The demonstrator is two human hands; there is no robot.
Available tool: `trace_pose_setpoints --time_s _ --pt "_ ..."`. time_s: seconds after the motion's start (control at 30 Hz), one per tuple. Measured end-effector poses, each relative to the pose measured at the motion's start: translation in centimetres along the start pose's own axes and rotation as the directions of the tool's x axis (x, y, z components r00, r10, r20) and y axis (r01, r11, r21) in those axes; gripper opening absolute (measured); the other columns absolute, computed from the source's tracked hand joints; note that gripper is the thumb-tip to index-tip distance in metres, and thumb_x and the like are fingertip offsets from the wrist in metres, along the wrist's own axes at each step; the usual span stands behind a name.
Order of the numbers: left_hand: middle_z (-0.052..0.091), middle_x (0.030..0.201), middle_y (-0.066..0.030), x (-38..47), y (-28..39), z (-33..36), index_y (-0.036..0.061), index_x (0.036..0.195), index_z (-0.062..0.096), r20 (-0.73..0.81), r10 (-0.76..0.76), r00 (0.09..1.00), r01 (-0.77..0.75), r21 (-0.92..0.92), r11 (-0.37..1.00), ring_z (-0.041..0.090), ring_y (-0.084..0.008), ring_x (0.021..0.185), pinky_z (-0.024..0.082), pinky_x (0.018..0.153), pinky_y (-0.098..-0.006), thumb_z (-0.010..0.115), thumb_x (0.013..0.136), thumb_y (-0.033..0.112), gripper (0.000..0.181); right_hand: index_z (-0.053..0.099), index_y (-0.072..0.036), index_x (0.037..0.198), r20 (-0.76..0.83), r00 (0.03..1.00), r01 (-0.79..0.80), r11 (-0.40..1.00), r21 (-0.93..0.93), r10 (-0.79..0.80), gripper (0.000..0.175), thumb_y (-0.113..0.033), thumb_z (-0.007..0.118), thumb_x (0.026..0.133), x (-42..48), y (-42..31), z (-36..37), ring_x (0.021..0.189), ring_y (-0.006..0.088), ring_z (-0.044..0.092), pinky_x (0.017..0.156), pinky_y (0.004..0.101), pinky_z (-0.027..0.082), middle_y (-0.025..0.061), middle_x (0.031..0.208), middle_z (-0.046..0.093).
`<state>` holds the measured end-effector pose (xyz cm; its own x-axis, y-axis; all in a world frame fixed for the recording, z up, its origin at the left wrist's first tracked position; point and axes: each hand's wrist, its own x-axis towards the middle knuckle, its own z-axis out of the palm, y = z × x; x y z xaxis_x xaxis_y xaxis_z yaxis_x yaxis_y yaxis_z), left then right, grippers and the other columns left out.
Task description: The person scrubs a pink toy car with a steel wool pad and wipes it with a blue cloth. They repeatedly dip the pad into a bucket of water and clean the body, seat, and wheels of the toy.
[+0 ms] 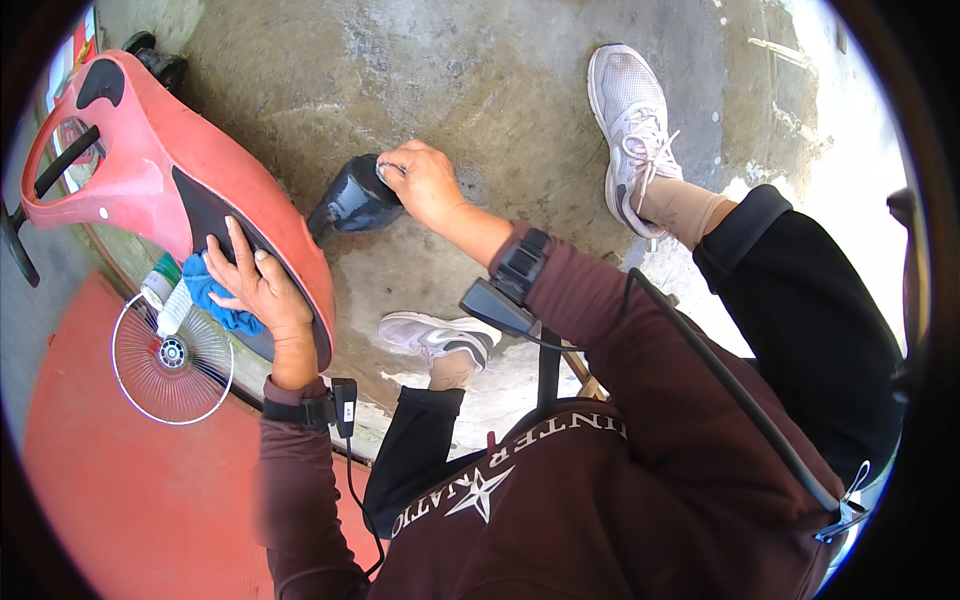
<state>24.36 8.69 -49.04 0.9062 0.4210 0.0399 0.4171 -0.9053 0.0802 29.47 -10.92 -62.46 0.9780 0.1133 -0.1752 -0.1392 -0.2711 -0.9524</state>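
Observation:
A pink-red plastic ride-on car (pixel 240 157) with a black seat panel (pixel 201 206) is tilted in front of me. My left hand (pixel 259 289) presses on the seat panel with its fingers spread. A crumpled blue cloth (pixel 206 289) is bunched beside and partly under those fingers. From the near side of the car juts a black wheel (pixel 352 196), glossy along its side. At its outer end my right hand (pixel 424 180) pinches a small whitish item (pixel 390 171), mostly hidden by the fingers.
A fan with a round wire guard (pixel 172 356) stands left of the car, by a white and green container (pixel 159 281). More black wheels (pixel 157 60) show at the car's far end. My shoes (pixel 634 127) rest on stained concrete (pixel 480 82). A red surface (pixel 135 480) spreads at lower left.

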Motion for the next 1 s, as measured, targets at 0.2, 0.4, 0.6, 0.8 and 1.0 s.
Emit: trace_pose_setpoints --time_s 0.2,0.4,0.6,0.8,1.0 --pt "0.026 0.151 -0.0146 -0.1 0.0 0.0 0.0250 0.143 0.042 -0.003 0.009 1.000 -0.009 -0.007 1.000 0.020 -0.0339 0.140 -0.005 0.105 -0.0628 0.034 0.093 0.034 0.051 0.070 -0.004 0.087 0.007 0.982 -0.187 0.981 0.042 0.187 0.012 -0.010 0.063 0.080 0.0 -0.3 2.9 0.081 0.0328 0.063 0.074 0.0397 0.050 0.0139 0.086 0.065" --pt "0.027 0.151 -0.0151 -0.1 0.0 -0.1 0.0256 0.142 0.043 0.002 0.027 1.000 -0.027 -0.002 1.000 0.019 -0.0340 0.140 -0.005 0.105 -0.0639 0.036 0.091 0.031 0.052 0.070 -0.004 0.088 -0.041 0.985 -0.171 0.985 -0.012 0.170 0.011 -0.006 0.062 0.081 -0.3 -0.1 3.4 0.082 0.0336 0.063 0.077 0.0396 0.051 0.0156 0.086 0.065" --pt "0.028 0.151 -0.0142 0.0 -0.1 0.2 0.0265 0.142 0.043 -0.009 0.006 1.000 -0.006 -0.001 1.000 0.020 -0.0339 0.140 -0.006 0.105 -0.0634 0.036 0.091 0.033 0.052 0.070 -0.003 0.089 -0.187 0.977 -0.093 0.994 0.060 0.102 0.012 -0.006 0.061 0.082 -1.1 0.4 3.6 0.082 0.0334 0.064 0.076 0.0377 0.050 0.0156 0.087 0.064" --pt "0.029 0.150 -0.0145 0.1 0.0 0.1 0.0261 0.142 0.043 -0.027 0.005 1.000 -0.005 -0.002 1.000 0.020 -0.0340 0.140 -0.005 0.105 -0.0631 0.036 0.091 0.033 0.052 0.070 -0.003 0.091 -0.126 0.970 -0.199 0.977 0.077 0.208 0.013 -0.006 0.061 0.082 -1.5 0.7 3.8 0.083 0.0335 0.063 0.076 0.0376 0.050 0.0159 0.089 0.064" --pt "0.028 0.150 -0.0148 0.2 0.1 -0.1 0.0257 0.142 0.044 -0.009 -0.001 1.000 0.001 -0.001 1.000 0.021 -0.0343 0.140 -0.006 0.106 -0.0627 0.036 0.091 0.031 0.052 0.070 -0.003 0.090 -0.038 0.946 -0.320 0.946 0.044 0.322 0.012 -0.008 0.062 0.082 -1.6 0.5 3.4 0.082 0.0340 0.062 0.076 0.0387 0.050 0.0163 0.087 0.062"
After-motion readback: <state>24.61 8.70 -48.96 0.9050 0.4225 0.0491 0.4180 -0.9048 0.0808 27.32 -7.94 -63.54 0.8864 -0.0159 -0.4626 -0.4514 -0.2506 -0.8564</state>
